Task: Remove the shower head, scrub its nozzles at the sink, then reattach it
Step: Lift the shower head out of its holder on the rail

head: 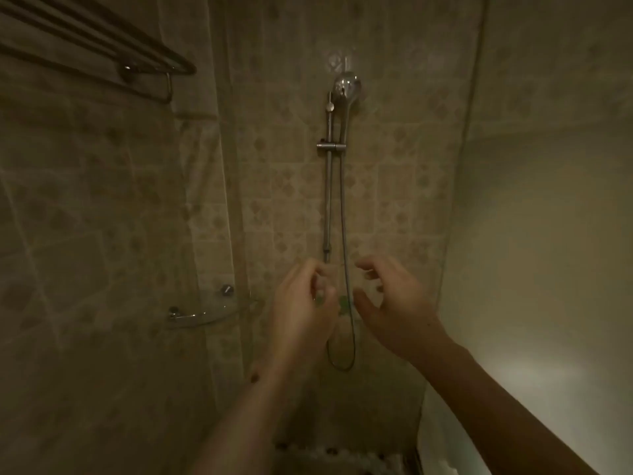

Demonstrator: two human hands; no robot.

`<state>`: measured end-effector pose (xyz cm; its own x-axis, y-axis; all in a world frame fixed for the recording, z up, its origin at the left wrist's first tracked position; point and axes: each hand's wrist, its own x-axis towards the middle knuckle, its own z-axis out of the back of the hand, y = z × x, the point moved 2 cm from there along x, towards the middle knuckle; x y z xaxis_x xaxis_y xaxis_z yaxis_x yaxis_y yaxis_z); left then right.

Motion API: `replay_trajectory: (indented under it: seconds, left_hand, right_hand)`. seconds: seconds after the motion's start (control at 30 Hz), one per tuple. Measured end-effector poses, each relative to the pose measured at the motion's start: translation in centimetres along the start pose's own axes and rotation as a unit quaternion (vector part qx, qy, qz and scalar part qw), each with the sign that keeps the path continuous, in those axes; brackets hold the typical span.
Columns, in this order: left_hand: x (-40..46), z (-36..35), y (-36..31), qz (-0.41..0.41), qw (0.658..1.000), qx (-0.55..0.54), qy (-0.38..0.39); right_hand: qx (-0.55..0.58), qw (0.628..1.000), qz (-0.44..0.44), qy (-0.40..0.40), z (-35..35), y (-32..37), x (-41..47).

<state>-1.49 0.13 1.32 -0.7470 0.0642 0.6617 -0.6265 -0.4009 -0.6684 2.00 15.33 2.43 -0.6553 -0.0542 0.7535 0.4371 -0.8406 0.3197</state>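
A chrome shower head (pixel 346 88) sits in its holder at the top of a vertical slide rail (pixel 328 186) on the tiled wall. Its hose (pixel 343 214) hangs down from the handle and loops below my hands. My left hand (pixel 301 310) is raised in front of the rail's lower end, fingers curled, holding nothing I can make out. My right hand (pixel 394 299) is beside the hose with fingers apart and empty. Both hands are well below the shower head. The picture is dim and blurred.
A metal towel rack (pixel 102 53) juts out at the upper left. A glass corner shelf (pixel 202 310) is fixed to the wall at the left. A plain wall panel (pixel 534 252) bounds the right side. Something small and green (pixel 343 303) shows between my hands.
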Motion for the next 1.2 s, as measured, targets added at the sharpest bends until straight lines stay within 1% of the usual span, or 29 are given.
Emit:
replay_trajectory:
  seconds: [0.07,0.13,0.23,0.33,0.43,0.53,0.67,0.8,0.9,1.07,1.2]
  left_hand:
    - [-0.4,-0.5,0.7,0.028,0.999,-0.033,-0.024]
    - [-0.9,-1.1,1.9,0.026,0.998,-0.042,-0.041]
    - [-0.8,-2.4,4.2,0.006,0.999,-0.009,-0.042]
    - [0.5,-3.7,7.0,0.011,0.999,0.002,-0.050]
    - [2.5,-5.1,9.6,0.027,0.999,0.017,-0.032]
    - [5.6,-6.6,12.1,0.024,1.000,0.002,-0.021]
    - [9.9,-8.8,15.3,-0.035,0.999,0.014,-0.020]
    - [15.4,-11.6,19.2,-0.032,0.999,0.003,-0.014]
    - [18.9,-13.9,21.5,-0.045,0.999,-0.002,-0.011]
    - [25.3,-17.2,24.3,-0.067,0.997,0.022,0.009]
    - [32.0,-19.2,26.3,-0.036,0.999,0.019,0.016]
  right_hand:
    - [0.019,0.999,0.006,-0.027,-0.2,-0.9,-0.2]
    - [0.038,0.999,-0.025,-0.015,-0.9,-1.9,-0.6]
    - [0.059,0.996,-0.065,0.006,-2.6,-3.9,-1.2]
    - [0.069,0.996,-0.061,0.001,-4.6,-5.9,-0.7]
    - [0.075,0.996,-0.055,-0.003,-6.9,-8.1,0.7]
    - [0.066,0.995,-0.071,0.003,-9.6,-10.5,3.0]
    - [0.057,0.995,-0.082,0.015,-13.2,-14.1,6.9]
    - [0.046,0.996,-0.073,0.009,-16.0,-17.5,10.8]
    - [0.046,0.997,-0.068,-0.006,-17.5,-20.5,13.7]
    - [0.057,0.997,-0.053,-0.009,-19.9,-25.8,19.4]
    - [0.059,0.998,-0.020,-0.006,-21.3,-30.0,25.1]
